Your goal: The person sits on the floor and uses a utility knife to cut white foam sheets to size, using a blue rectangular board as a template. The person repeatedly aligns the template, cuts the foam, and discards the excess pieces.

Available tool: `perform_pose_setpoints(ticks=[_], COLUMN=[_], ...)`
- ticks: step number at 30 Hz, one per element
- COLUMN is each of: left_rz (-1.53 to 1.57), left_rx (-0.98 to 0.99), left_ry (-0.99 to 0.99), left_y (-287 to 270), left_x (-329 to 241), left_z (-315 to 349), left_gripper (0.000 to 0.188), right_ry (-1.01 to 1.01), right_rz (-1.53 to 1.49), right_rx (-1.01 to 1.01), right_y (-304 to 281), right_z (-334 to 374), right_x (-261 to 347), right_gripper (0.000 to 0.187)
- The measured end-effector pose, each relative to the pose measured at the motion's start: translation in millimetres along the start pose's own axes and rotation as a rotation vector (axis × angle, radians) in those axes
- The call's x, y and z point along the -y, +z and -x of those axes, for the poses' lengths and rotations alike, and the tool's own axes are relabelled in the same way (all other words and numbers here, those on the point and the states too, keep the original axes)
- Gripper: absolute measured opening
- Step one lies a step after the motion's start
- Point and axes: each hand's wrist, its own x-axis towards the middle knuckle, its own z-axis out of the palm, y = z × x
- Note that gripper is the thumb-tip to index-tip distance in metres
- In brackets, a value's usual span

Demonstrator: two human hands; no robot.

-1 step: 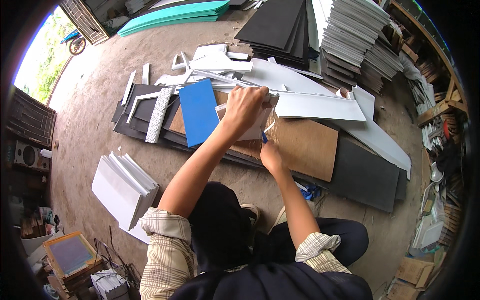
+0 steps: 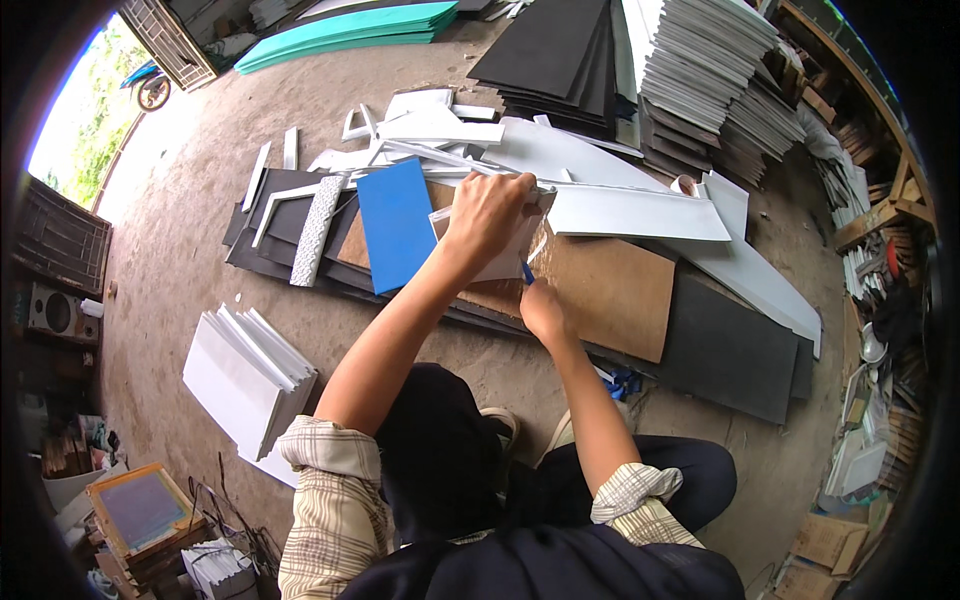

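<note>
My left hand is closed over the upper edge of a pale, partly see-through sheet, holding it above a brown board. Its fingertips are hidden behind the knuckles. Lower and to the right, my right hand is closed around a slim blue-handled tool, which looks like a cutter. The tool's tip meets or lies very close to the sheet's right edge; a thin white strip curls beside it. A blue rectangular panel lies to the left of my left hand.
White offcuts and a long white panel lie beyond my hands. Black boards sit under the brown one. Folded white sheets stand at left on the floor. A blue item lies near my right forearm.
</note>
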Motion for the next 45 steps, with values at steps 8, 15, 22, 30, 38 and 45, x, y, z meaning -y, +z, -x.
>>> perform_pose_setpoints(ticks=[8, 15, 22, 30, 38, 45], left_rz=[-0.035, -0.029, -0.046, -0.065, -0.127, -0.043], left_rx=[0.037, 0.098, 0.102, 0.132, 0.134, -0.055], left_ry=[0.006, -0.020, -0.021, -0.043, -0.231, -0.587], left_y=[0.7, -4.1, -4.5, -0.7, -14.5, -45.9], left_x=[-0.9, -10.2, -3.0, -1.1, 17.1, 68.3], left_z=[4.4, 3.1, 11.9, 9.8, -2.2, 29.8], left_gripper=[0.025, 0.019, 0.013, 0.027, 0.017, 0.037], right_ry=[-0.001, -0.017, 0.007, 0.039, -0.008, 0.008], right_rz=[-0.093, 0.002, 0.055, -0.109, 0.098, 0.021], right_rx=[0.009, 0.080, 0.213, 0.023, -0.027, -0.066], right_y=[-45.5, -5.8, 6.3, 57.7, 77.4, 61.3], right_z=[35.1, 0.0, -12.3, -17.1, 6.5, 23.2], right_x=[14.2, -2.3, 11.2, -10.9, -35.1, -58.6], right_gripper=[0.032, 0.027, 0.021, 0.020, 0.023, 0.030])
